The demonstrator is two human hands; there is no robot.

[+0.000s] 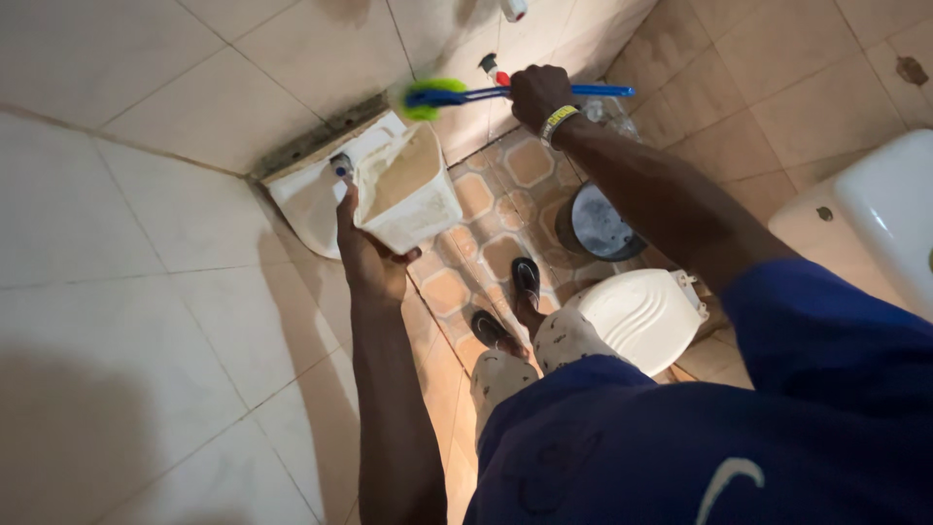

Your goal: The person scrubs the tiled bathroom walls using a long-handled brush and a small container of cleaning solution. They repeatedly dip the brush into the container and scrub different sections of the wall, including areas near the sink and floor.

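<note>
Wash basin (pixel 321 190), white and wall-mounted, sits at about eleven o'clock from frame centre, fixed against the tiled wall; dark grime lines the joint where its back edge meets the tiles. We record it as the largest item under hand. A white, soiled rectangular container (pixel 413 190) leans tilted at the basin's right edge, its stained inner face turned toward the camera. Our left hand (pixel 364 248) presses against the container's lower left side, fingers reaching up along its edge; we judge it clasped on the container, though the far fingers are hidden. At five o'clock from the basin, a white toilet seat lid (pixel 637 316) lies closed. At twelve o'clock from that lid stands a dark round bucket (pixel 598 224) on the patterned floor tiles (pixel 530 160). A second white fixture (pixel 875 219) occupies the three o'clock edge of the view. Our right hand (pixel 537 94) is at one o'clock from the basin, clenched around the blue handle of a brush (pixel 457 95), held level; its green bristle head points left, just beside the wall above the basin. Two dark sandals (pixel 510 306) rest on the floor tiles between basin and lid.
</note>
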